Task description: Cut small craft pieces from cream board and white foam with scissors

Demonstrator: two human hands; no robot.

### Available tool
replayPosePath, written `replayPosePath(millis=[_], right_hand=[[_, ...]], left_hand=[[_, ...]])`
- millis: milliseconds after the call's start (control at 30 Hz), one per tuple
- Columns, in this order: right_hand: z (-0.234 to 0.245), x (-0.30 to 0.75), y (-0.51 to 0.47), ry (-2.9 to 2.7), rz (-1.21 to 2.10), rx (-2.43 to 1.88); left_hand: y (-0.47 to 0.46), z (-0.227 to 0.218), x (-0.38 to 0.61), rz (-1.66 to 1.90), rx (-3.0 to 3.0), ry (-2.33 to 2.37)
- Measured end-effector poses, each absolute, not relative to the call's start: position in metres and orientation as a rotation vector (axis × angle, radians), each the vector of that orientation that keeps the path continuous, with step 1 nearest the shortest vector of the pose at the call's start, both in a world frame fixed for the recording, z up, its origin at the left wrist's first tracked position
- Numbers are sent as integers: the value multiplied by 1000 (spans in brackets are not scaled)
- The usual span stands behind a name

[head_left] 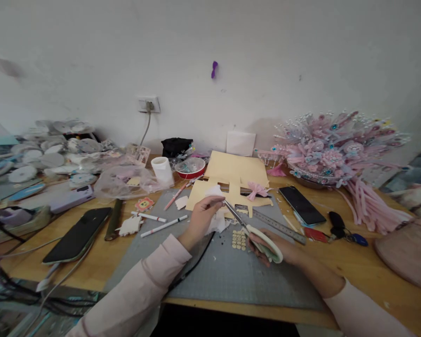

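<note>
My right hand is wrapped around the cream handles of a pair of scissors, whose blades point up and left. Their tips meet the fingers of my left hand, which are pinched together; what they hold is too small to make out. Crumpled white paper lies behind and under the left hand. Below the blades, several small beige pieces sit in rows on the grey cutting mat. Cut yellow card lies beyond the hands, with a pink bow on it.
A metal ruler and a phone lie to the right, near keys and a bowl of pink beaded ornaments. Leftward are white pens, another phone, a paper roll, a red-rimmed dish and cables.
</note>
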State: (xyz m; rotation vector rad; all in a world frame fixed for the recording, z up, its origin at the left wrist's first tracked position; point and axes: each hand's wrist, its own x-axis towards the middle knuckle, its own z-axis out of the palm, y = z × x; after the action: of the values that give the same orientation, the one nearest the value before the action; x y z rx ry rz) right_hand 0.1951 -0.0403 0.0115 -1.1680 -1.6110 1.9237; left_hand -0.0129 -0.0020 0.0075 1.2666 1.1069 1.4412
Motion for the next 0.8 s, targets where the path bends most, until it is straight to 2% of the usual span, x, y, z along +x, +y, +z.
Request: replayPosePath(millis=[800], right_hand=[[7, 192, -40, -1608, 1898, -1213]], left_hand=[[-4, 9, -14, 1424, 1261, 1131]])
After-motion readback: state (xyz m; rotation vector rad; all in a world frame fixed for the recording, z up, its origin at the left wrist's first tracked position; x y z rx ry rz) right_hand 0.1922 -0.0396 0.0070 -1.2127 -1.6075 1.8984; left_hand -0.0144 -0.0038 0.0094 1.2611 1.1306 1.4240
